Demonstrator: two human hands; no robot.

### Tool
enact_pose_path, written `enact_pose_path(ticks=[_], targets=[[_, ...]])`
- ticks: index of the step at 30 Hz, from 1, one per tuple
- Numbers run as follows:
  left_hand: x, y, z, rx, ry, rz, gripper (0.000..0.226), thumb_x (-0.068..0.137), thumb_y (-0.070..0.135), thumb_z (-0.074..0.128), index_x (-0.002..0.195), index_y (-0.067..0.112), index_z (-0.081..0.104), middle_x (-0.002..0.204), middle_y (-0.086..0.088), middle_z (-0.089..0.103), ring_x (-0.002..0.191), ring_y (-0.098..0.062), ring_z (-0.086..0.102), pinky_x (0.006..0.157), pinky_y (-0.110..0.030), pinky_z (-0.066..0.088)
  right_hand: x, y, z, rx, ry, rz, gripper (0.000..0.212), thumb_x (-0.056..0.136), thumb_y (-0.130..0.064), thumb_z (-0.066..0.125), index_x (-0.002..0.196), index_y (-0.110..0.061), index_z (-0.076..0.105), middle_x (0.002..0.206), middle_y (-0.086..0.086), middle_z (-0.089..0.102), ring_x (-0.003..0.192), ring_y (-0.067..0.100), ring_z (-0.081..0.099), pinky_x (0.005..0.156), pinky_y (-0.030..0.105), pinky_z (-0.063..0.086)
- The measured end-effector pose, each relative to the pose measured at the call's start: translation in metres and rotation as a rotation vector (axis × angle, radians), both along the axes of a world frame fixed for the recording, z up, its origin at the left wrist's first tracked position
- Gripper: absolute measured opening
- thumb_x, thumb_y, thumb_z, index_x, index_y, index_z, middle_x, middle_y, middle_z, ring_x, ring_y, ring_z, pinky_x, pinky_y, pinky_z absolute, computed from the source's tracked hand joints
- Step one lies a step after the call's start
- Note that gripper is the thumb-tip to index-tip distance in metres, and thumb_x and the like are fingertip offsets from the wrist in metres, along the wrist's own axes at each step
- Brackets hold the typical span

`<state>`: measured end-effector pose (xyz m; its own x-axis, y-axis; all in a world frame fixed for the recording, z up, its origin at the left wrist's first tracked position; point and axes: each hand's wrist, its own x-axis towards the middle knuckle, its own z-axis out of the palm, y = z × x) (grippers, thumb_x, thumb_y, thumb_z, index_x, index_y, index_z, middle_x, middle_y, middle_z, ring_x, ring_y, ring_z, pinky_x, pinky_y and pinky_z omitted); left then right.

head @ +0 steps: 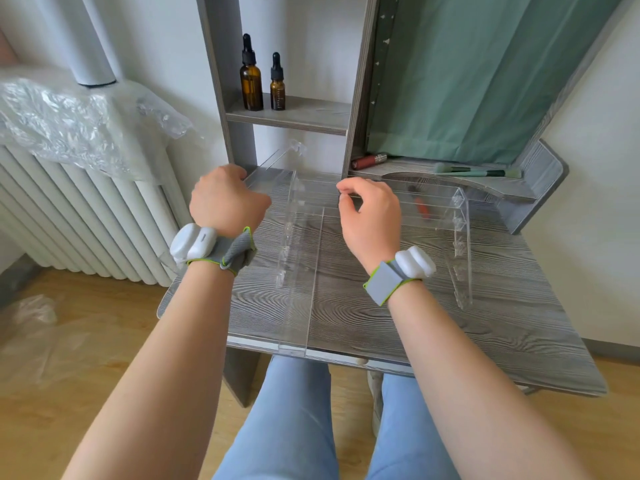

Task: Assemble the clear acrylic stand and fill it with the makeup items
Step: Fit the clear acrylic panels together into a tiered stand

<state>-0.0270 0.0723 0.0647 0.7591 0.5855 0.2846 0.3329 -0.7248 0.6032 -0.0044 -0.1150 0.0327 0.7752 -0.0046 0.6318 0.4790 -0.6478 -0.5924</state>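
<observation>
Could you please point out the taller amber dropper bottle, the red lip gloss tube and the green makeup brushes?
taller amber dropper bottle (251, 85): head view, glass body.
red lip gloss tube (364, 162): head view, red barrel.
green makeup brushes (479, 172): head view, handles.

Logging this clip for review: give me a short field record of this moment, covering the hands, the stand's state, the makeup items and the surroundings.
left hand: left hand grips the edge of a clear acrylic panel
right hand: right hand pinches a shelf strip of the acrylic stand
stand state: partly assembled, side walls upright on the desk; no makeup in it
makeup items: lipstick and brushes at the desk's back; two dropper bottles on the shelf
surroundings: radiator on the left, draped with plastic wrap
</observation>
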Motion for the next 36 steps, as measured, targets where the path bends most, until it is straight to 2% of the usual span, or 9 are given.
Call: enact_pose_path(ticks=[4, 8, 15, 21, 24, 28, 31, 33, 36], targets=[[-0.003, 0.0, 0.007, 0.114, -0.08, -0.012, 0.025, 0.065, 0.019, 0.061, 0.087, 0.019, 0.072, 0.092, -0.008, 0.064, 0.086, -0.037, 0.06, 0.07, -0.035, 0.047, -0.004, 0.002, 0.004, 0.0, -0.005, 0.021, 0.02, 0.087, -0.009, 0.059, 0.098, -0.014, 0.074, 0.094, -0.003, 0.074, 0.091, 0.023, 0.062, 0.077, 0.026, 0.043], [-0.009, -0.007, 0.016, 0.184, -0.184, -0.113, 0.029, 0.072, 0.026, 0.061, 0.097, 0.024, 0.074, 0.098, -0.008, 0.064, 0.089, -0.036, 0.059, 0.076, -0.037, 0.048, -0.008, 0.0, 0.008, 0.062, 0.002, 0.017, 0.019, 0.091, -0.015, 0.057, 0.102, -0.014, 0.072, 0.091, -0.002, 0.073, 0.089, 0.024, 0.062, 0.079, 0.034, 0.048], [-0.008, -0.066, 0.03, 0.31, -0.305, -0.371, 0.04, 0.066, 0.008, 0.058, 0.102, 0.015, 0.074, 0.095, -0.012, 0.061, 0.08, -0.036, 0.058, 0.073, -0.037, 0.046, -0.021, -0.024, 0.026, 0.453, 0.037, -0.032, 0.04, 0.102, -0.035, 0.029, 0.109, -0.02, 0.065, 0.086, -0.002, 0.073, 0.081, 0.017, 0.066, 0.079, 0.038, 0.052], [-0.003, -0.123, 0.022, 0.396, -0.321, -0.62, 0.049, 0.063, 0.007, 0.048, 0.106, 0.016, 0.07, 0.096, -0.013, 0.054, 0.073, -0.036, 0.055, 0.065, -0.041, 0.048, -0.023, -0.076, 0.03, 0.571, 0.034, -0.203, 0.02, 0.097, -0.017, 0.047, 0.092, -0.013, 0.066, 0.057, -0.005, 0.053, 0.053, 0.002, 0.048, 0.058, 0.016, 0.042], [0.003, -0.148, 0.009, 0.528, -0.314, -0.694, 0.048, 0.067, 0.005, 0.053, 0.111, 0.018, 0.066, 0.098, -0.01, 0.056, 0.077, -0.035, 0.058, 0.067, -0.039, 0.042, -0.021, -0.109, 0.024, 0.57, 0.053, -0.279, 0.02, 0.091, -0.013, 0.05, 0.085, -0.013, 0.069, 0.054, -0.007, 0.052, 0.053, 0.007, 0.049, 0.06, 0.026, 0.042], [0.005, -0.171, -0.003, 0.603, -0.261, -0.776, 0.057, 0.073, 0.006, 0.063, 0.129, 0.019, 0.056, 0.101, -0.008, 0.061, 0.083, -0.036, 0.061, 0.071, -0.039, 0.041, -0.022, -0.14, 0.01, 0.547, 0.075, -0.342, 0.038, 0.094, -0.032, 0.054, 0.073, -0.001, 0.062, 0.06, 0.017, 0.056, 0.06, 0.027, 0.049, 0.059, 0.035, 0.037], [0.004, -0.179, -0.007, 0.583, -0.238, -0.812, 0.056, 0.072, 0.003, 0.062, 0.126, 0.017, 0.054, 0.1, -0.008, 0.064, 0.083, -0.036, 0.062, 0.071, -0.04, 0.043, -0.025, -0.147, 0.003, 0.511, 0.083, -0.334, 0.03, 0.095, -0.033, 0.056, 0.066, -0.026, 0.062, 0.06, -0.006, 0.052, 0.057, 0.008, 0.044, 0.06, 0.031, 0.035], [0.004, -0.18, -0.01, 0.569, -0.237, -0.816, 0.048, 0.073, 0.003, 0.062, 0.119, 0.016, 0.055, 0.098, -0.008, 0.064, 0.081, -0.036, 0.061, 0.069, -0.04, 0.044, -0.024, -0.147, -0.002, 0.562, 0.087, -0.322, 0.017, 0.092, -0.023, 0.057, 0.087, -0.029, 0.072, 0.074, -0.009, 0.058, 0.065, 0.003, 0.05, 0.068, 0.026, 0.043], [0.003, -0.18, -0.016, 0.576, -0.248, -0.817, 0.045, 0.074, 0.003, 0.064, 0.116, 0.017, 0.056, 0.096, -0.006, 0.064, 0.083, -0.036, 0.061, 0.07, -0.041, 0.045, -0.02, -0.149, -0.01, 0.568, 0.07, -0.345, 0.03, 0.088, -0.009, 0.055, 0.11, -0.02, 0.073, 0.083, 0.001, 0.062, 0.074, 0.013, 0.055, 0.075, 0.029, 0.047]])
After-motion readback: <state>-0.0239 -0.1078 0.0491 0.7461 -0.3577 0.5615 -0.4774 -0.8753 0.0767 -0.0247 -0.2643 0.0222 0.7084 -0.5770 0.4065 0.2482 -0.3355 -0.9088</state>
